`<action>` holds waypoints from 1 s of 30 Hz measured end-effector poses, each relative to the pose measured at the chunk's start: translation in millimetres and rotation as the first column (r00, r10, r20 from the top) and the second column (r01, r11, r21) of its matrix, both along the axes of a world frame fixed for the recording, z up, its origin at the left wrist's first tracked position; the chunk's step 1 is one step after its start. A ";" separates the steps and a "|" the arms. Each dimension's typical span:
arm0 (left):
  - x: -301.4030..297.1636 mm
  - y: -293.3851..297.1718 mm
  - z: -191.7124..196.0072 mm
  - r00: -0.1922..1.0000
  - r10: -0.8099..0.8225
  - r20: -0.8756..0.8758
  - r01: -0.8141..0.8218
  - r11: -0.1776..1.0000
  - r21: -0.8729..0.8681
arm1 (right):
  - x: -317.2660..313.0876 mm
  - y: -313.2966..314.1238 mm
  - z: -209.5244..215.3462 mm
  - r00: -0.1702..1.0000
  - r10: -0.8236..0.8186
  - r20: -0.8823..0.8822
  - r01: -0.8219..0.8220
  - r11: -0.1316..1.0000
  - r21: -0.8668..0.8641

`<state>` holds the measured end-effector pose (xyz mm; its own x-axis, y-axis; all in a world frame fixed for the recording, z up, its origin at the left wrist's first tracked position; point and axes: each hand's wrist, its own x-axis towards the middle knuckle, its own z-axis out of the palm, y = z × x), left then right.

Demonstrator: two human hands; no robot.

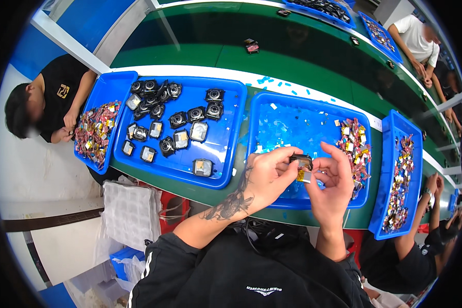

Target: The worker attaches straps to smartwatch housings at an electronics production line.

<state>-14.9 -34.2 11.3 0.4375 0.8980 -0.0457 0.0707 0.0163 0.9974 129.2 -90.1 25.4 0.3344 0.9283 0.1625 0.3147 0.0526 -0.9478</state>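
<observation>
In front of my chest, my left hand (273,174) pinches a black watch case (302,161) between thumb and fingers, its open side facing up and toward me. A small silver battery-like part with yellow tape (304,176) sits at the case's near edge. My right hand (331,182) is closed at the part's right side, thumb against it, index finger raised and other fingers curled by the case. Both hands are over the near edge of a blue tray (255,115) scattered with blue film pieces. Along that tray's right side lies a heap of silver, yellow and red parts (355,149).
At left, another blue tray (231,154) holds several black watch cases (177,120). Narrow blue bins (377,215) with small parts stand at both ends. A green conveyor belt (205,46) runs behind a white rail. Co-workers (61,97) sit left, right and across.
</observation>
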 end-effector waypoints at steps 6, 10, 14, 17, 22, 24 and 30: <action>-0.8 0.8 -19.5 0.987 -0.005 0.163 0.024 0.993 -0.112 | 0.1 6.3 -3.9 0.998 0.024 -0.049 -0.029 0.994 -0.103; -21.3 8.8 6.1 0.992 0.074 0.104 -0.077 0.997 0.028 | 21.3 34.3 5.1 0.974 0.176 -0.143 -0.199 0.966 -0.164; -79.5 -17.1 110.9 0.995 0.070 -0.074 -0.020 0.849 0.527 | 83.1 133.1 8.5 0.967 0.229 -0.114 -0.249 0.946 -0.210; -77.0 -49.6 147.1 0.963 0.026 0.266 -0.230 0.593 0.772 | 116.4 214.8 -9.5 0.968 0.070 -0.242 -0.141 0.946 -0.291; -77.2 -55.7 182.1 0.944 0.120 0.306 -0.322 0.522 0.790 | 170.8 251.8 -65.8 0.987 -0.091 0.131 0.138 0.900 -0.415; -87.8 -59.0 182.4 0.956 0.086 0.280 -0.285 0.499 0.818 | 176.3 255.9 -69.9 0.965 -0.089 0.245 0.179 0.910 -0.374; -103.2 -58.2 194.3 0.973 0.076 0.218 -0.228 0.473 0.851 | 105.9 236.2 -37.9 0.734 -0.181 0.655 0.124 0.983 0.132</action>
<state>-118.1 -92.4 205.6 0.2227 0.4982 0.8380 0.0268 -0.8624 0.5055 235.0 146.1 -12.5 0.2523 0.8500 0.4625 0.8705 0.0094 -0.4921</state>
